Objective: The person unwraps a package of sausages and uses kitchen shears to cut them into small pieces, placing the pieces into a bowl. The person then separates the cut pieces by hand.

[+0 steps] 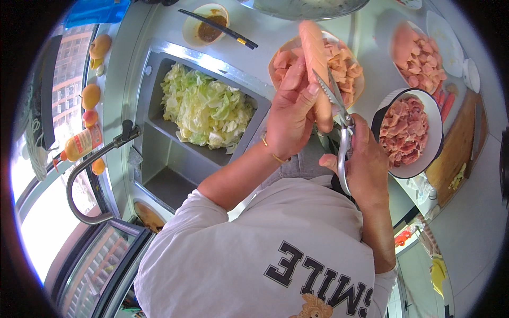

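Note:
My left hand (289,115) holds a long pink sausage (314,51) upright in the picture, its upper part marked with slanting cuts. Kitchen scissors (342,131) with silvery handles are in my right hand (368,171). Their blades stand apart and meet the sausage around its middle; one blade has a serrated edge. Behind the sausage sits a bowl (361,85) of cut pink pieces (346,65), partly hidden by my left hand and the sausage.
Torn cabbage (206,107) fills one basin of the grey sink (167,149). Chopsticks (222,30) rest across a sauce bowl (190,30). At right stand a white pot (435,147) of sliced raw meat (405,129), a plate of sliced sausage (423,63), and a wooden cutting board (447,163) with a knife (476,131).

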`<state>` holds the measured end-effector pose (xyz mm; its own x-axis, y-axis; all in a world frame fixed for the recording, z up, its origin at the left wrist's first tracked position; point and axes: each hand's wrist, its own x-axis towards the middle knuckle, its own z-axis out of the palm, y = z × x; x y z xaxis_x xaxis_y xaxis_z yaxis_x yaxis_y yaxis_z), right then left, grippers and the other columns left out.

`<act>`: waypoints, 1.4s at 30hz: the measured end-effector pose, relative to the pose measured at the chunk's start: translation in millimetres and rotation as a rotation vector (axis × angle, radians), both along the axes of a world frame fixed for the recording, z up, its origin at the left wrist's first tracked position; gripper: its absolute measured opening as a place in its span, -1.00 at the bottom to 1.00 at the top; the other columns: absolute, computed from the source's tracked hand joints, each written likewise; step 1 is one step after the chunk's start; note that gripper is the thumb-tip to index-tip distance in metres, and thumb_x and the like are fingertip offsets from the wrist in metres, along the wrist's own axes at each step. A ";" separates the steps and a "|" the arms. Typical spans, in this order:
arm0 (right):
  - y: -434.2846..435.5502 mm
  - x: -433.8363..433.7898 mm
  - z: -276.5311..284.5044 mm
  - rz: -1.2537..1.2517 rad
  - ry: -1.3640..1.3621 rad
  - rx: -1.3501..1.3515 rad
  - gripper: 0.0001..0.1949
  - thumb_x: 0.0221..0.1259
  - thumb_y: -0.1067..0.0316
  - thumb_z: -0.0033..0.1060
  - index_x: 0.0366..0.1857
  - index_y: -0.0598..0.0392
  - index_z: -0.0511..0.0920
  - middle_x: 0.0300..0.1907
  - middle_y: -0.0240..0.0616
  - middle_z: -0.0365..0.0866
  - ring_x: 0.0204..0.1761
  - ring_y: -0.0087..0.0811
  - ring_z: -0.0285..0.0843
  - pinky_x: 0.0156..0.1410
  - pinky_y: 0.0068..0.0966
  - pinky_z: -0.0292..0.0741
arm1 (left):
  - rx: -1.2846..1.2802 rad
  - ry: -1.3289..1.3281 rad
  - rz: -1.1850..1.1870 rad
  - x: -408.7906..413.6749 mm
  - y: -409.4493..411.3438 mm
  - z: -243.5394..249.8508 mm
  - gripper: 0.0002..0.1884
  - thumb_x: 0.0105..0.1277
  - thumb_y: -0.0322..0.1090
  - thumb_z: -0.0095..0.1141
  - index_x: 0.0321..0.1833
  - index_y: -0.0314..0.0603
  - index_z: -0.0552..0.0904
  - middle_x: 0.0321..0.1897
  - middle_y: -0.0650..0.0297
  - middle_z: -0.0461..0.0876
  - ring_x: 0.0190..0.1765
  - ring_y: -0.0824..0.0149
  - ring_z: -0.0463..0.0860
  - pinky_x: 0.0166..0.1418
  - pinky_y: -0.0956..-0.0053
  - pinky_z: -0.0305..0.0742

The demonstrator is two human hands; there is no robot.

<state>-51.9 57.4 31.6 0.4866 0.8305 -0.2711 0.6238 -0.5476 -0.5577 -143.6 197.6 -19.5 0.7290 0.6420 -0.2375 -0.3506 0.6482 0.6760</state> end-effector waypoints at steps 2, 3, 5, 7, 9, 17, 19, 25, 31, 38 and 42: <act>-1.8 -3.0 -3.0 0.007 -0.078 -0.031 -0.03 -0.24 -0.41 0.46 0.21 0.11 0.37 -0.09 -0.08 0.67 -0.14 0.03 0.71 -0.13 -0.13 0.57 | 0.053 0.023 0.013 1.2 -2.8 -4.3 -0.37 0.59 -0.35 -0.05 0.65 -0.07 0.08 0.51 0.27 0.27 0.42 0.27 0.41 0.37 0.28 0.52; -2.5 -3.5 -3.7 0.011 -0.118 -0.047 -0.05 -0.23 -0.43 0.45 0.18 0.10 0.38 -0.14 -0.10 0.69 -0.18 0.01 0.72 -0.16 -0.14 0.58 | 0.021 0.024 0.024 1.3 -3.2 -3.3 -0.37 0.59 -0.35 -0.05 0.65 -0.07 0.08 0.50 0.27 0.28 0.41 0.28 0.42 0.37 0.28 0.53; -2.1 -2.4 -2.8 -0.005 -0.094 -0.108 -0.10 -0.20 -0.44 0.43 0.13 0.09 0.41 -0.26 -0.18 0.70 -0.28 -0.03 0.73 -0.23 -0.16 0.58 | -0.043 0.027 0.046 1.6 -4.0 -0.7 -0.38 0.59 -0.36 -0.06 0.65 -0.07 0.08 0.49 0.27 0.28 0.38 0.29 0.45 0.36 0.27 0.53; -3.0 -2.3 -3.5 -0.009 -0.114 -0.102 -0.12 -0.20 -0.45 0.42 0.08 0.08 0.42 -0.37 -0.25 0.69 -0.37 -0.06 0.72 -0.29 -0.19 0.57 | -0.067 0.013 0.042 -0.5 -3.3 -1.3 -0.38 0.59 -0.35 -0.05 0.65 -0.08 0.09 0.48 0.27 0.30 0.35 0.30 0.48 0.37 0.28 0.53; -6.8 -2.7 -7.8 0.001 -0.176 -0.027 -0.13 -0.23 -0.46 0.43 0.04 0.06 0.44 -0.47 -0.32 0.67 -0.46 -0.09 0.70 -0.35 -0.22 0.57 | -0.085 -0.015 0.055 -0.5 -2.2 -1.9 -0.39 0.59 -0.34 -0.05 0.64 -0.08 0.09 0.47 0.26 0.31 0.34 0.30 0.50 0.38 0.28 0.52; -15.0 0.9 2.5 0.031 -0.071 0.004 0.05 -0.43 -0.38 0.56 0.23 0.12 0.38 -0.06 -0.05 0.63 -0.08 0.04 0.67 -0.04 -0.11 0.55 | -0.047 -0.048 0.098 0.7 8.8 -7.5 -0.40 0.61 -0.30 -0.08 0.64 -0.06 0.09 0.48 0.25 0.34 0.38 0.30 0.48 0.46 0.26 0.45; -10.8 -0.5 0.1 0.022 -0.074 0.029 0.05 -0.42 -0.39 0.54 0.23 0.13 0.37 -0.09 -0.06 0.64 -0.10 0.04 0.67 -0.05 -0.10 0.56 | -0.064 -0.054 0.094 1.1 6.2 -8.0 -0.40 0.61 -0.31 -0.08 0.64 -0.06 0.09 0.48 0.24 0.33 0.40 0.29 0.46 0.48 0.26 0.43; -9.2 0.6 -2.2 0.061 -0.124 -0.001 0.01 -0.29 -0.46 0.44 0.22 0.12 0.36 -0.13 -0.07 0.64 -0.22 0.03 0.70 -0.18 -0.15 0.57 | -0.070 -0.062 0.090 3.1 0.4 -3.3 -0.39 0.61 -0.29 -0.07 0.65 -0.05 0.07 0.49 0.24 0.32 0.43 0.27 0.43 0.48 0.23 0.43; -6.0 -0.9 5.7 0.017 -0.152 -0.198 -0.16 -0.24 -0.47 0.41 0.01 0.04 0.45 -0.42 -0.27 0.66 -0.39 -0.08 0.71 -0.29 -0.22 0.56 | -0.050 -0.057 0.072 1.5 3.8 -8.1 -0.39 0.60 -0.27 -0.05 0.64 -0.02 0.10 0.46 0.24 0.36 0.40 0.25 0.46 0.45 0.24 0.47; -22.5 6.4 8.7 -0.036 -0.106 -0.240 -0.06 -0.47 -0.23 0.66 0.13 0.03 0.46 -0.31 -0.22 0.69 -0.26 -0.06 0.70 -0.14 -0.22 0.56 | -0.144 -0.114 0.097 0.9 14.3 -0.1 -0.41 0.58 -0.35 -0.02 0.62 -0.07 0.15 0.49 0.27 0.33 0.36 0.32 0.45 0.49 0.30 0.39; -21.9 9.9 3.9 0.073 -0.157 0.064 -0.03 -0.40 -0.39 0.50 0.15 0.08 0.43 -0.23 -0.18 0.63 -0.19 -0.05 0.67 -0.15 -0.19 0.54 | -0.135 -0.105 0.096 1.2 14.0 -2.1 -0.40 0.58 -0.33 -0.01 0.62 -0.04 0.15 0.49 0.27 0.33 0.30 0.35 0.48 0.46 0.31 0.42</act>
